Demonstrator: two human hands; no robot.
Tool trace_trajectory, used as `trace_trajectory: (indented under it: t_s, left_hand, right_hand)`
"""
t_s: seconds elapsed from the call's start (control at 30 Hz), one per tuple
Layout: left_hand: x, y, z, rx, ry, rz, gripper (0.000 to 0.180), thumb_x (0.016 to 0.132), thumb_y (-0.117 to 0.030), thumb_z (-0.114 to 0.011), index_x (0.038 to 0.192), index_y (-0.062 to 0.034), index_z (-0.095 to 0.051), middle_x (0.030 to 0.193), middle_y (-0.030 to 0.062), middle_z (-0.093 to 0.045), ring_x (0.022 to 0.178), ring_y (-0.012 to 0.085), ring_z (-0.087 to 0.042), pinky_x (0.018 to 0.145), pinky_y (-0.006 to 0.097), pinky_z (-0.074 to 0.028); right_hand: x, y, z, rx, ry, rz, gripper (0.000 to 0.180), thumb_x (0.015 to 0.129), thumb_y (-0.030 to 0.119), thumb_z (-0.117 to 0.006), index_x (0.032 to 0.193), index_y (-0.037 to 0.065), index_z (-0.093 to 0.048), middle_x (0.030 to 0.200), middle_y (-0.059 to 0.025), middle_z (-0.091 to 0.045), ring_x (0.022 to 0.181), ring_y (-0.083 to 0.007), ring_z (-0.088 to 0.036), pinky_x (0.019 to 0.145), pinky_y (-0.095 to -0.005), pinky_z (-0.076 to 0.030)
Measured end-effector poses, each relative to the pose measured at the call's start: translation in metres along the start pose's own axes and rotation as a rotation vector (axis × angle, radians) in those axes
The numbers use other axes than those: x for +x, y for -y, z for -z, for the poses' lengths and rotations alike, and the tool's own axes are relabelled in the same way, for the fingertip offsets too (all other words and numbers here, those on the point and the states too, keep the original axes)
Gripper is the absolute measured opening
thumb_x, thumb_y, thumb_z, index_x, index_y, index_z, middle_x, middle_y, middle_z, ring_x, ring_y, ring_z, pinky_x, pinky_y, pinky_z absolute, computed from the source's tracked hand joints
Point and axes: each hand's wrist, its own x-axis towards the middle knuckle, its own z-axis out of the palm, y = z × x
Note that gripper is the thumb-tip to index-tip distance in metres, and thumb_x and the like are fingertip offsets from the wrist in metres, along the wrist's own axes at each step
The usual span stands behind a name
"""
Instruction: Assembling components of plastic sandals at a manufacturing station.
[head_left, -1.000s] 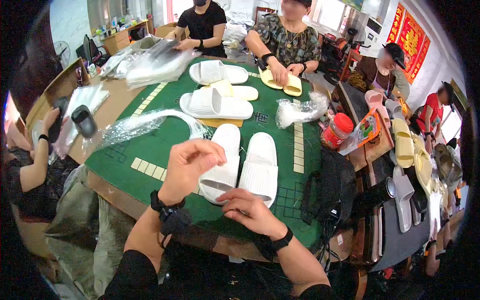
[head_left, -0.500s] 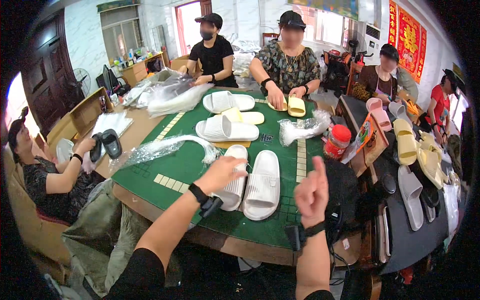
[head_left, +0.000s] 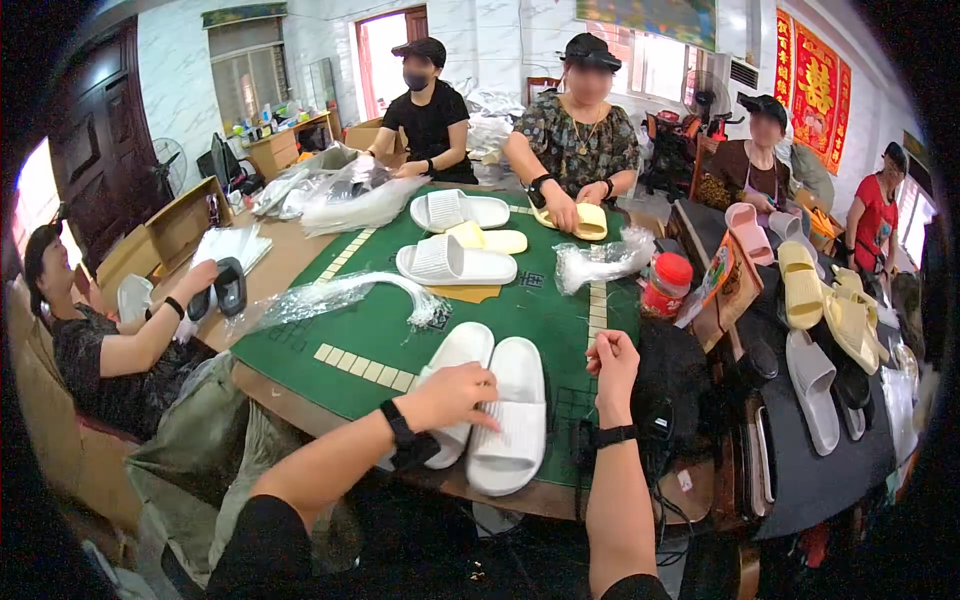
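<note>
A pair of white ribbed slide slippers lies side by side at the near edge of the green mat (head_left: 375, 315). Over the straps, my left hand (head_left: 450, 397) has its fingers bent, gripping where the two slippers meet. It covers much of the left slipper (head_left: 462, 350); the right slipper (head_left: 508, 440) shows almost whole. My right hand (head_left: 614, 368) is raised above the mat's right side, fingers curled in, with nothing visible in them. Farther off on the mat lie more white slippers (head_left: 450, 260) and a yellow slipper (head_left: 495, 240).
Clear plastic bags (head_left: 335, 300) lie left of my slippers, and another bunch (head_left: 600, 260) on the right. A red-lidded jar (head_left: 667, 285) stands by a dark side table (head_left: 830, 490) with loose slippers. Across, a co-worker handles yellow slippers (head_left: 580, 222); another at left holds dark slippers (head_left: 230, 290).
The white pair has slid toward me, with my left hand moving down and right onto the straps. My right hand's extended finger has curled in. The co-worker across has shifted the yellow slippers.
</note>
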Motion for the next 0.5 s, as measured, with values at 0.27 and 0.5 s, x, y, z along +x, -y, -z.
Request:
trace_trajectory:
  t_s: [0.27,0.5]
  left_hand:
    - [-0.096,0.119,0.156,0.620,-0.145,0.232,0.042,0.065,-0.036,-0.079,0.094,-0.0077,-0.067,0.099,0.0131,-0.062,0.096,0.0309,-0.057,0.083,0.041,-0.047]
    - [-0.120,0.112,0.126,0.083,-0.237,0.515,0.049,0.076,-0.019,-0.076,0.122,-0.0094,-0.060,0.112,0.0191,-0.060,0.111,0.0384,-0.051,0.095,0.044,-0.043]
  right_hand:
    - [0.000,-0.014,-0.007,-0.064,0.061,-0.071,0.010,0.096,0.013,-0.057,0.091,0.005,-0.060,0.066,-0.0015,-0.059,0.050,-0.0063,-0.049,0.046,-0.0210,-0.037]
    - [-0.007,-0.013,-0.009,0.004,0.121,-0.108,0.009,0.093,0.012,-0.061,0.095,0.003,-0.060,0.068,-0.0028,-0.060,0.052,-0.0069,-0.049,0.047,-0.0207,-0.037]
